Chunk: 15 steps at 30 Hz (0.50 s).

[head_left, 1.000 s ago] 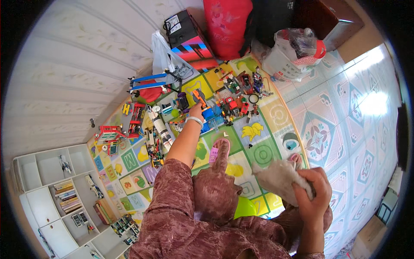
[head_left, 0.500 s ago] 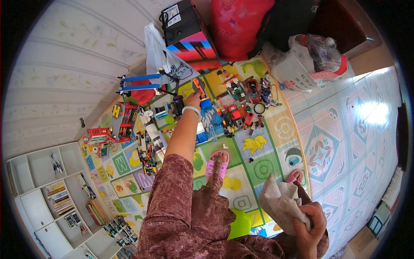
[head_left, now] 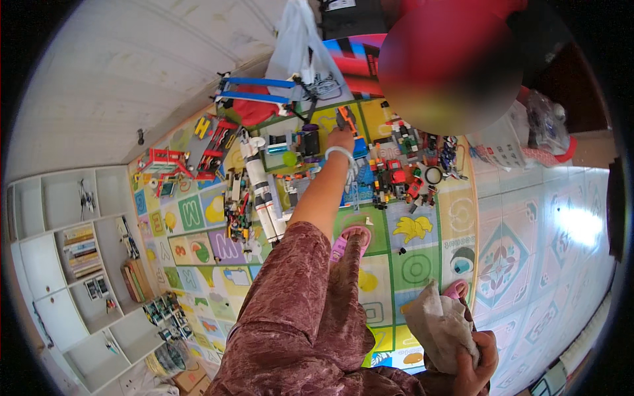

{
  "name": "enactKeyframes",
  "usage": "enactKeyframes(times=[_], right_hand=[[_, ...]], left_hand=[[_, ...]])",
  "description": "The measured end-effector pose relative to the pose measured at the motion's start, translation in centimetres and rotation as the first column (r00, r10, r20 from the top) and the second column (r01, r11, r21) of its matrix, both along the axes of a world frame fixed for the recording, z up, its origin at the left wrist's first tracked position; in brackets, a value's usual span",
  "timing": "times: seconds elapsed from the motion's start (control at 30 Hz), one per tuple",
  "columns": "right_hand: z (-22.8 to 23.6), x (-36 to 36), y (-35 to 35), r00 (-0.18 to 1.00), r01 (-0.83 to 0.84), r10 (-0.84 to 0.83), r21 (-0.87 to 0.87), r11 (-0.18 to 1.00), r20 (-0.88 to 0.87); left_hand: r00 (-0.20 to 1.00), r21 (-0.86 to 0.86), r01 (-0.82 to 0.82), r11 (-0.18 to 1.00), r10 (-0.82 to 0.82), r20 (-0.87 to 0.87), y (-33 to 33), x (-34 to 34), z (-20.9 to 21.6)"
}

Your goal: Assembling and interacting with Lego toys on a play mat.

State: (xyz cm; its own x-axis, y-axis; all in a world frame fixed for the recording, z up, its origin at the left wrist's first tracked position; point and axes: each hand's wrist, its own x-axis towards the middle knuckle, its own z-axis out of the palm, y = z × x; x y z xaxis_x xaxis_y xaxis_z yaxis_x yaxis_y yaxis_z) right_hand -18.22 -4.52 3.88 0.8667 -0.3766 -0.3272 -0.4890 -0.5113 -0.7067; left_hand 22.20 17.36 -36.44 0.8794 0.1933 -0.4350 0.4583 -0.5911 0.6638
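Observation:
My left hand [head_left: 341, 138], with a pale bracelet [head_left: 341, 152] on the wrist, reaches far forward over the toys. Its fingers close on an orange and black toy piece [head_left: 347, 119]; the fingertips are partly hidden. Beside it are a blue toy block [head_left: 360, 146] and a purple-black block [head_left: 310, 139]. A white toy rocket [head_left: 259, 185] lies to the left, and a heap of mixed building-brick pieces [head_left: 396, 175] to the right. Low at the right, my right hand [head_left: 478, 365] grips a crumpled greyish-white cloth [head_left: 439, 327] that hangs forward from the fingers.
A patterned play mat [head_left: 304, 290] covers the floor, bordered by tiles [head_left: 512, 251] at right. A white shelf unit [head_left: 66, 218] stands left. At the back are a blue toy frame [head_left: 257, 82], a white plastic bag [head_left: 297, 53] and a blurred red shape [head_left: 442, 39]. Pink slippers [head_left: 356, 239] show.
The view has shifted, so the toys appear farther right. My left hand stays at the orange and black piece, and my right hand keeps hold of the cloth.

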Motion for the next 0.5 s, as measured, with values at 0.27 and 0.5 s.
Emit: enactKeyframes(times=[0.27, 0.5], right_hand=[[-0.2, 0.5, 0.7, 1.0, -0.002, 0.002, 0.015, 1.0, 0.0], [-0.5, 0.6, 0.8, 1.0, 0.027, -0.027, 0.007, 1.0, -0.001]], left_hand=[[0.986, 0.055, -0.11, 0.992, 0.102, 0.135, 0.9, -1.6, -0.5], [0.958, 0.261, 0.149, 0.954, -0.204, 0.2, 0.0, -5.5, 4.5]])
